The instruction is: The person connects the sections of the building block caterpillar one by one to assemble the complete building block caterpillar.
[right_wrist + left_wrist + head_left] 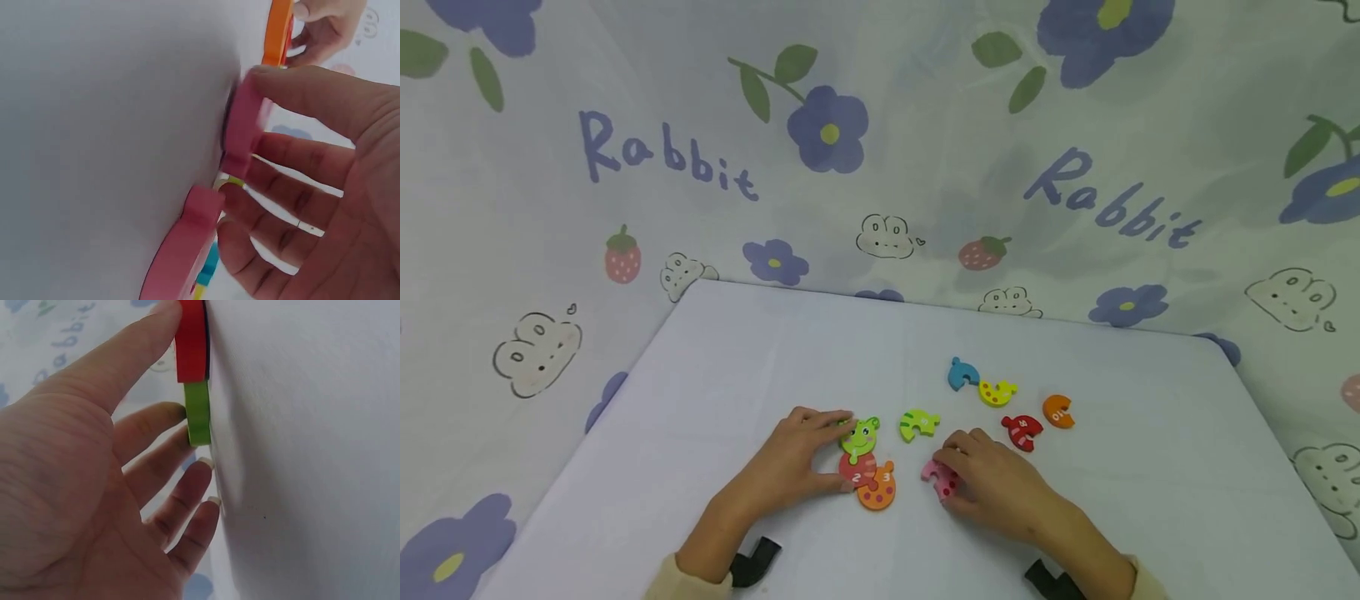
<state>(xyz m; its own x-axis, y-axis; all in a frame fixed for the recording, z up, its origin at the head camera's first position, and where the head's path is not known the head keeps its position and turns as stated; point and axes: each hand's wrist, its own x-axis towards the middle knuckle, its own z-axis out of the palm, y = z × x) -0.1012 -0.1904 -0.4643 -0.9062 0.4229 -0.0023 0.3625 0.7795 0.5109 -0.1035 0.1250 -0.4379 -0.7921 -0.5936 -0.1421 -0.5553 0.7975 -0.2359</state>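
Observation:
My left hand (797, 458) spans the joined number puzzle pieces, thumb against the red piece (854, 470) marked 2 and fingertips at the green face piece (861, 437). The wrist view shows the thumb on the red edge (190, 350) and fingers behind the green edge (198, 412). Linked to the red piece is an orange piece (876, 497) marked 3. To the right, my right hand (992, 483) pinches a pink puzzle piece (942, 480) with dark pink dots, partly covered by the fingers. In the right wrist view this pink piece (242, 125) stands a little blurred under the thumb.
A striped green piece (917, 425) lies between and beyond the hands. Farther back are blue (962, 375) and yellow (997, 393) pieces, with a red piece (1022, 432) and an orange piece (1058, 412) marked 10 to the right. A printed curtain (925, 167) hangs behind the white table (760, 350).

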